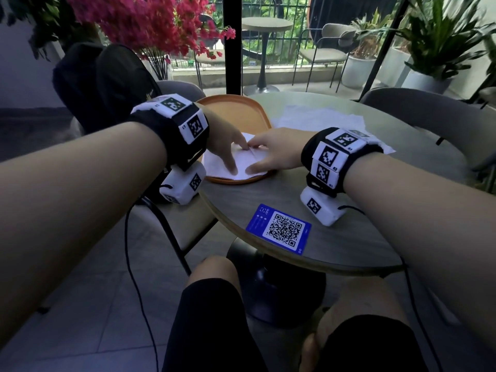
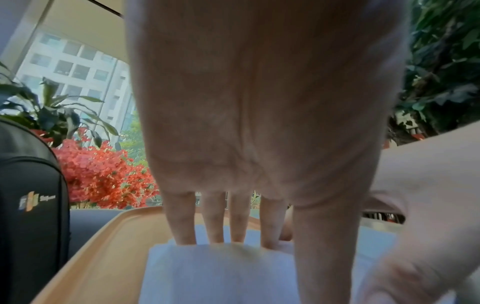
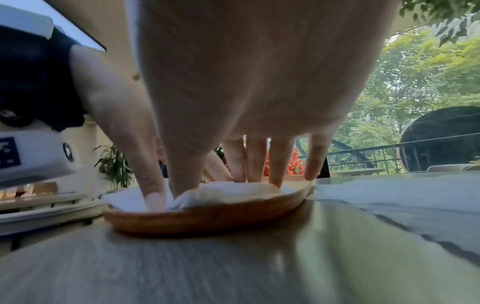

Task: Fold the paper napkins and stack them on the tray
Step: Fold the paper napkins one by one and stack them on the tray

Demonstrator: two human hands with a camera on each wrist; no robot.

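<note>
The orange tray sits on the round table, and its near end holds a folded white napkin; the rest of the tray is bare. Both hands are on that napkin. The left hand has its fingers straight and spread, tips pressing down on the napkin's far edge, thumb laid along its right side. The right hand meets it from the other side, fingers also straight and planted on the paper, thumb down near the tray's near rim; neither hand curls round or pinches anything. Just beyond the tray's right edge, unfolded napkins lie flat on the table. Nearer the person than the tray lies a blue card printed with a QR code; its small text is too fine to read. Left of the tray, a black bag carries an orange-and-white logo, blurred past reading.
</note>
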